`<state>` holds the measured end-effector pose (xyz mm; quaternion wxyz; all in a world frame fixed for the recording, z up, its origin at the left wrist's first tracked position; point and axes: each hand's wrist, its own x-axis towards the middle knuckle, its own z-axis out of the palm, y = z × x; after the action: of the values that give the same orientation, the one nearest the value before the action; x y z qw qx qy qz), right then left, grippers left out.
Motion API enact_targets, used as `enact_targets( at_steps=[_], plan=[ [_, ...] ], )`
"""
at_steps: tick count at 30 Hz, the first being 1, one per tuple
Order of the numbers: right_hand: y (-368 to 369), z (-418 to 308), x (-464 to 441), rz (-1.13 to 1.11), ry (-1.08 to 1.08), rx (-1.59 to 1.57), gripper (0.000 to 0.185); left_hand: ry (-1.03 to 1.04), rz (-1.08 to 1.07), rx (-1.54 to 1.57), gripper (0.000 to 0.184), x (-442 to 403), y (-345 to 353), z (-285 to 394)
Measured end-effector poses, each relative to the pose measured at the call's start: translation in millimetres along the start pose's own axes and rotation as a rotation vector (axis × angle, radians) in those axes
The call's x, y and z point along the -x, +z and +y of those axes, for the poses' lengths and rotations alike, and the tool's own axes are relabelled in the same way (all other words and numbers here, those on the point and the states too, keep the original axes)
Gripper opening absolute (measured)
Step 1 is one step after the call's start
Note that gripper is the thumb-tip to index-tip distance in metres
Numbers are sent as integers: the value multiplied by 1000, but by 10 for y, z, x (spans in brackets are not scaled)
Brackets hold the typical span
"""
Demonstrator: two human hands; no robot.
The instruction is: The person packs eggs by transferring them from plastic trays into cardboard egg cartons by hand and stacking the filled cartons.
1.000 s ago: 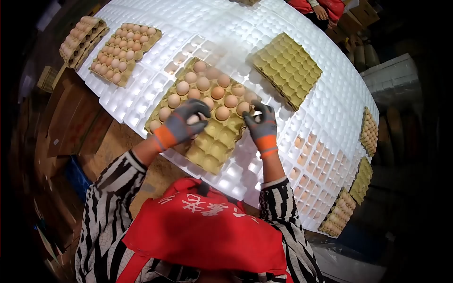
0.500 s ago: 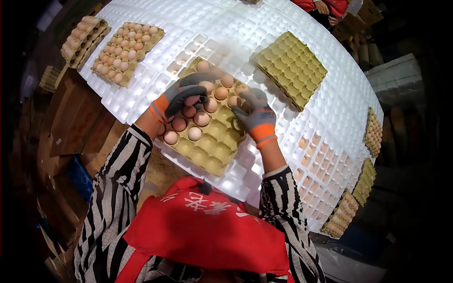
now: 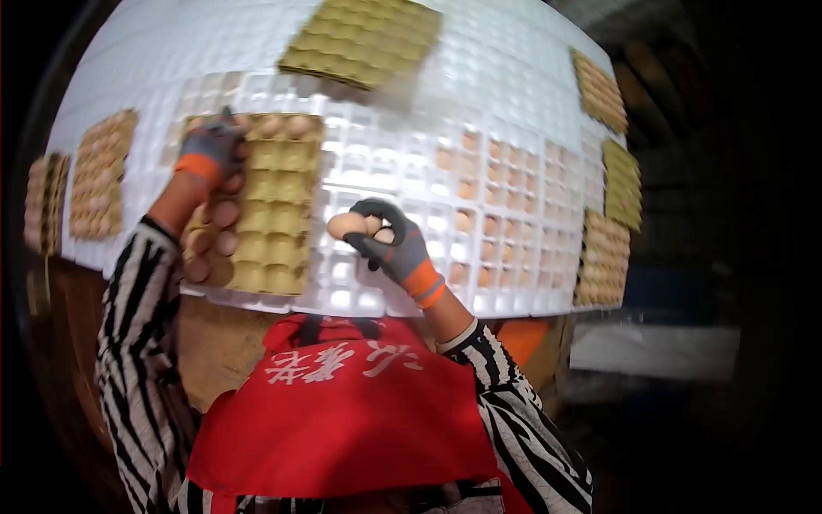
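Note:
Eggs (image 3: 348,226), a few of them, are gripped in my gloved right hand (image 3: 396,244), its fingers curled round them above the white moulded trays (image 3: 342,300). A pulp egg tray (image 3: 272,204) lies to the left of that hand. Its right-hand cups are mostly bare, while more eggs (image 3: 224,214) sit on its left side and two at its top edge. Over the tray's upper left corner is my gloved left hand (image 3: 214,147), next to eggs. Blur smears its fingers, and what is under them is hidden.
Another pulp tray (image 3: 364,38) lies at the back. Full egg trays (image 3: 103,176) stand at the left edge, with more trays (image 3: 604,257) along the right edge. Many eggs (image 3: 507,227) fill cups of the white trays right of centre.
My view has swung to the right. My right hand has left the pulp tray with eggs in its grip and is over the white trays. My left hand has shifted toward the tray's upper left.

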<state>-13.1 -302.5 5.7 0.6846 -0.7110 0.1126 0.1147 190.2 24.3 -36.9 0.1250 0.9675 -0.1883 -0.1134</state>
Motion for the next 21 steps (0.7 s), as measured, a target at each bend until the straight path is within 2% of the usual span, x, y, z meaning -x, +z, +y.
enact_targets(
  at_steps=[1,2,3,5,6,7,8,9,10,11,12,15,17,21],
  plan=[
    [-211,148,229,32,27,5,45,106,97,-266,37,186,-309,242],
    [-428,256,470,79,5,-13,46,39,59,-206,41,291,-457,351],
    [-660,185,724,115,158,-19,44,33,132,-203,42,421,-542,425],
    [-1182,435,1165,240,49,106,40,12,227,109,40,607,-520,502],
    [-1394,534,1380,351,56,136,38,116,281,148,40,707,-455,607],
    [-1626,633,1593,455,59,167,37,156,291,319,40,823,-330,850],
    [-1925,831,1798,507,38,351,37,136,229,457,40,920,-106,1049],
    [-2218,982,1986,552,16,532,38,200,215,465,42,986,194,1374],
    [-2464,1008,2159,578,55,643,38,265,200,469,44,1051,432,1806],
    [-2673,1041,2301,602,94,755,39,321,97,528,46,1130,507,2395],
    [-2831,1040,2390,612,108,802,40,280,4,671,49,1213,689,2884],
    [-3211,1039,2478,632,89,932,42,454,-205,630,48,1208,965,4062],
    [-3402,1129,2468,644,6,996,44,587,-214,438,49,1183,1224,4616],
    [-3397,1080,2320,604,-82,851,47,547,-179,223,42,1260,1556,5105]
  ],
)
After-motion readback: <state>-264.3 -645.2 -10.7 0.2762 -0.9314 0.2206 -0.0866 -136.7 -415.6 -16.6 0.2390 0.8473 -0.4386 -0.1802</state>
